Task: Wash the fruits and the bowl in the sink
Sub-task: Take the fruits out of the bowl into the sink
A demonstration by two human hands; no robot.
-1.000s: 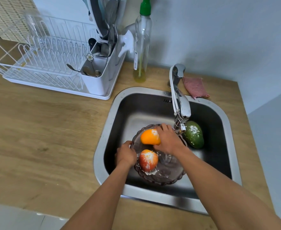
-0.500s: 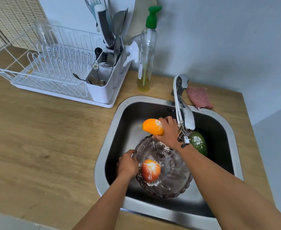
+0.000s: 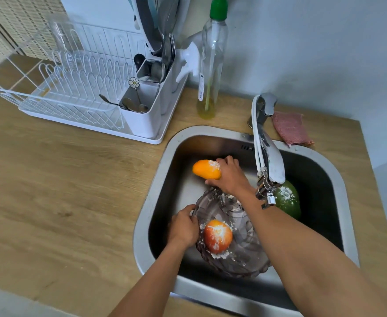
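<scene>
Stainless steel sink (image 3: 155, 193) set in wooden counter (image 3: 62, 191), head view only. Inside sink: clear glass bowl (image 3: 240, 255) with scalloped rim, holding one red-orange fruit (image 3: 217, 236) dusted with white powder; white residue on bowl floor around it. Green fruit (image 3: 288, 200), also powder-spotted, lies on sink floor right of bowl, under the faucet (image 3: 268, 156) spout. Left hand (image 3: 183, 227) closed on bowl's left rim. Right hand (image 3: 230, 177) wrapped around an orange fruit (image 3: 206, 169), held above sink floor behind bowl, clear of it; white powder on fruit's right end. No water stream visible from faucet.

On counter: white dish rack (image 3: 69, 92), plate slots bare; its white cutlery holder (image 3: 144, 110) holds spoons and utensils, one with a daisy-shaped top. Clear bottle (image 3: 210, 72) with green cap stands behind sink, a little yellow liquid at bottom, small white label on side, print too small to read. Pink cloth (image 3: 290, 129) lies right of faucet base. No readable brand anywhere.
</scene>
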